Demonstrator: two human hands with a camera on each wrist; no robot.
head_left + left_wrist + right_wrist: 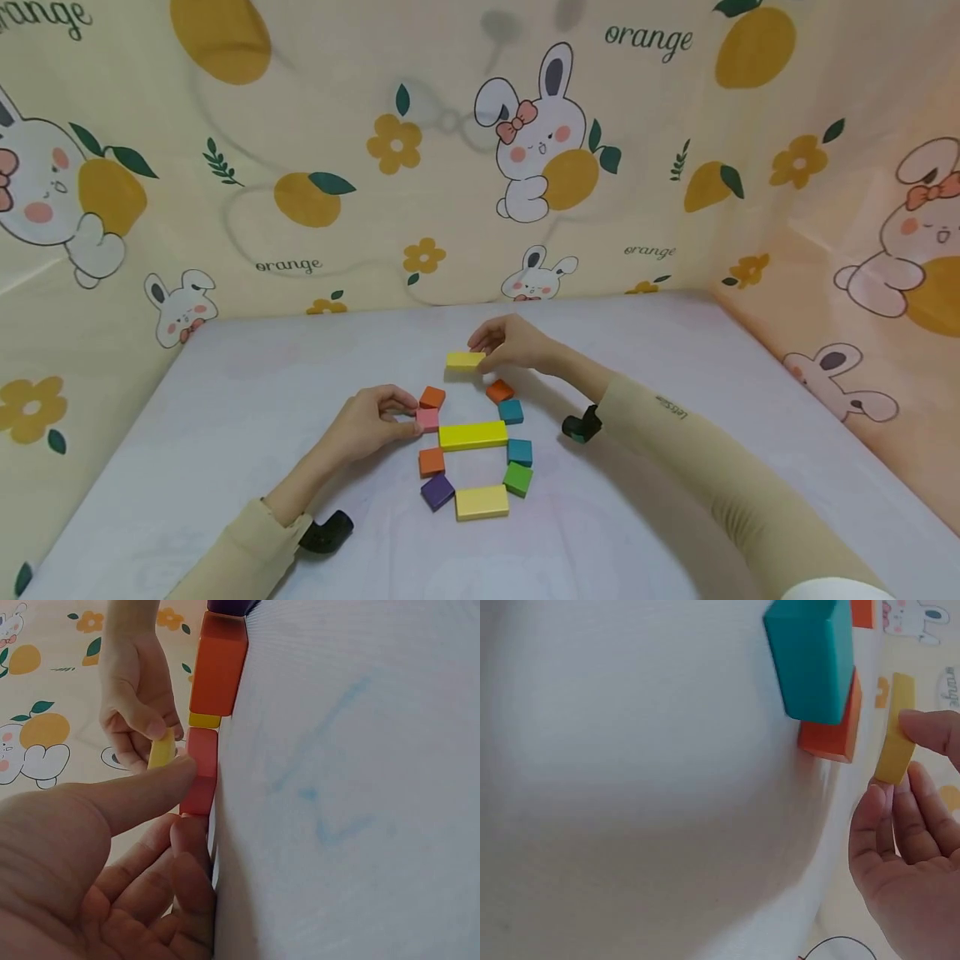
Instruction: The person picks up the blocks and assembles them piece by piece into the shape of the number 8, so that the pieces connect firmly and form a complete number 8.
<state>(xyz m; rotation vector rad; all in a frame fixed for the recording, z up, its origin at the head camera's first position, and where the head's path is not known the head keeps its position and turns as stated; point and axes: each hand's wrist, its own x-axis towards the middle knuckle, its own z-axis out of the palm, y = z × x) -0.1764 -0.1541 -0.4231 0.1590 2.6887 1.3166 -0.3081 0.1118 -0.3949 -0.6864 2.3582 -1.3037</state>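
Note:
My right hand [517,344] pinches a small yellow block [463,362] by its right end, above the far end of a ring of coloured blocks. The right wrist view shows that yellow block [897,731] between thumb and fingertips, off the table. On the ring's left side, my left hand [375,421] holds a pink block [427,420] between thumb and fingers; the pink block [199,769] stands on the table. Behind it lies an orange block [432,397]. A long yellow block [473,436] crosses the ring's middle, and another orange block [500,390] sits at the far right.
Two teal blocks [511,412] and a green block [517,479] line the right side. A lower orange block [431,462], a purple block [437,492] and a pale yellow block [482,503] complete the near part. A patterned cloth [450,208] rises behind the white table [300,350].

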